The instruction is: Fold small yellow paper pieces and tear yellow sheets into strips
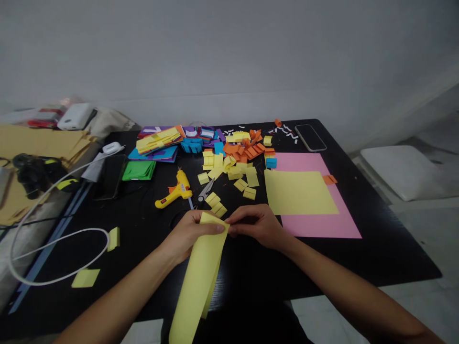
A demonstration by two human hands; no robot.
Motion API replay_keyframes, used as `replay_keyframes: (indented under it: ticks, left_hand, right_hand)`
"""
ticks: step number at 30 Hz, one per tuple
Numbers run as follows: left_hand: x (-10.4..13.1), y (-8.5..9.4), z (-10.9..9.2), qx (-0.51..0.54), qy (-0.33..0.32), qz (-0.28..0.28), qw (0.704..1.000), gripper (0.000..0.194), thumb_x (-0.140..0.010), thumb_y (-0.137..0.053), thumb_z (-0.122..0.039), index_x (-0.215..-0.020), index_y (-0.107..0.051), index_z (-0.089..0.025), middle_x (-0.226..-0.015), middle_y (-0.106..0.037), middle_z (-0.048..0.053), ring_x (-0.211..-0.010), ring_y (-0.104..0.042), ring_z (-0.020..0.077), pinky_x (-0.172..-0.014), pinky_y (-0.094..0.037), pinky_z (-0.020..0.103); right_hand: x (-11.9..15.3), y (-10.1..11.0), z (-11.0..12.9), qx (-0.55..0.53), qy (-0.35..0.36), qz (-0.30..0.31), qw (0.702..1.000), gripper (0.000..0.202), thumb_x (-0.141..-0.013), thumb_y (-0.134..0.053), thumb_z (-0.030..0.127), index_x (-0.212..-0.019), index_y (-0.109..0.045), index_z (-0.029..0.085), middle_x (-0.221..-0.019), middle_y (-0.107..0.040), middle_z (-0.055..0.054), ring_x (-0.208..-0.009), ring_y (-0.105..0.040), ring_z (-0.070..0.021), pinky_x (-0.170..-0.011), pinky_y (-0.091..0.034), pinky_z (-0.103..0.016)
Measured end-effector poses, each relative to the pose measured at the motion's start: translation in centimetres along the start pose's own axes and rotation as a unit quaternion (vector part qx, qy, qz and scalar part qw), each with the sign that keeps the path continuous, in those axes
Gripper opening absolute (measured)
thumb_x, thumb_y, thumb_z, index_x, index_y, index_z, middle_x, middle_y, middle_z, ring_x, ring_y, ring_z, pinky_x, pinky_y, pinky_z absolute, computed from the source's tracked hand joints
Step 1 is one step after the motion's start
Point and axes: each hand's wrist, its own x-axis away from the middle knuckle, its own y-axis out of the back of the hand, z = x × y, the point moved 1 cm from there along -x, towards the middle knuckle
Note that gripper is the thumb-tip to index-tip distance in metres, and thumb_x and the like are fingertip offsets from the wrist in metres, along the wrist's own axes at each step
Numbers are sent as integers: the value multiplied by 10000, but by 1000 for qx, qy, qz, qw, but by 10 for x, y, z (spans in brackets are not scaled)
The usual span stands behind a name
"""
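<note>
A long sheet of yellow paper (195,286), bent over along its length, hangs down toward my lap. My left hand (191,234) is closed on its upper end, thumb on top. At the top right corner of the sheet, the fingers of my right hand (256,224) pinch the paper's edge. Just beyond my hands lie scissors (206,189) and small folded yellow paper pieces (217,205). A yellow glue gun (175,189) rests to their left.
Pink paper (322,227) with a yellow sheet (303,193) on it lies right. Behind are orange pieces (247,150), a paper stack (159,141), green pieces (139,170) and a phone (310,138). A white cable (60,239) loops over the left side.
</note>
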Motion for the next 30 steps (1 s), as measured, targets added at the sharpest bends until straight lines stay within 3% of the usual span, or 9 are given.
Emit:
replay_keyframes:
  ticks: [18, 22, 30]
  left_hand:
    - [-1, -1, 4, 17, 0, -5, 1000, 318, -576, -923, -358, -723, -771, -120, -610, -707, 56, -476, -598, 132, -474, -418, 228]
    - [0, 0, 3, 20, -8, -12, 1000, 314, -585, -922, -355, -731, -771, -122, -607, -699, 48, -479, -597, 131, -482, -423, 229]
    - [-2, -1, 4, 16, -19, -18, 1000, 290, -630, -910, -349, -736, -764, -122, -633, -709, 59, -509, -612, 142, -502, -436, 237]
  right_hand:
    - [0, 0, -1, 2, -16, -3, 1000, 140, -753, -886, 235, -885, -839, 226, -799, -784, -11, -677, -704, -121, -662, -568, -242]
    - [-1, 1, -3, -33, -32, -6, 999, 225, -735, -905, 244, -932, -803, 210, -783, -775, 2, -680, -714, -118, -677, -572, -238]
    - [2, -8, -5, -39, -62, 23, 997, 289, -861, -797, 417, -844, -679, 154, -695, -704, -4, -583, -662, -119, -595, -538, -250]
